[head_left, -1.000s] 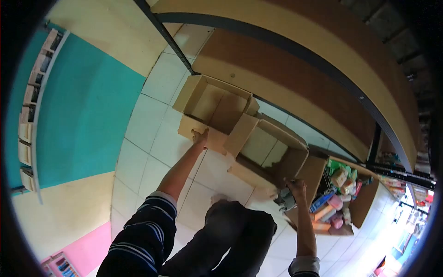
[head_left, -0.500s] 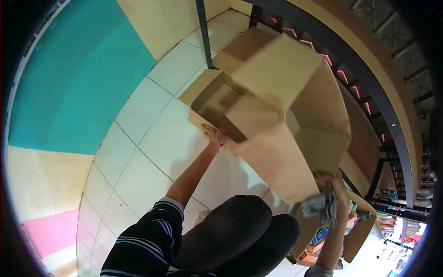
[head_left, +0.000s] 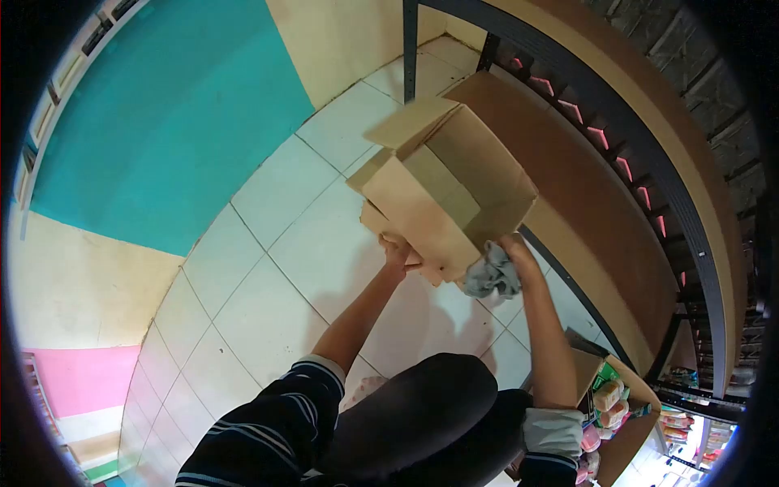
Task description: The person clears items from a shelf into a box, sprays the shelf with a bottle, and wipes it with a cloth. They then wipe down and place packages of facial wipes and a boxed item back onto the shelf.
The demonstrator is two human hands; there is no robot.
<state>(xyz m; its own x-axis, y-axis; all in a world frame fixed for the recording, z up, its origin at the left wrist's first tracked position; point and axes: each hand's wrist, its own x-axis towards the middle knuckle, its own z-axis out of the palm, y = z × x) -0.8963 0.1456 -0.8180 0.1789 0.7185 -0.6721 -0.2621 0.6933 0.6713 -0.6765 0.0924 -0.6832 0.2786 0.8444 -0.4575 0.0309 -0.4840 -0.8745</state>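
An open cardboard box (head_left: 422,203) is tilted in front of me, its flaps up and its inside bare. Under its left side shows the edge of a second cardboard box (head_left: 375,221); how far one sits inside the other is hidden. The fingers of my left hand (head_left: 398,253) are closed on the lower box's near edge. At the upper box's right corner is my right hand (head_left: 513,247), with a crumpled grey cloth (head_left: 492,274) bunched in it. That hand also touches the box corner.
A low shelf with a brown board (head_left: 584,219) and dark metal frame (head_left: 690,195) curves along the right. Beside my right knee stands an open carton (head_left: 637,406) of packaged goods. White floor tiles (head_left: 251,284) meet a teal, cream and pink wall (head_left: 162,122) at left.
My right hand, with the cloth, has moved up and left. The larger box has swung left and now lies over the smaller one, uncovering the shelf board and more of the goods carton.
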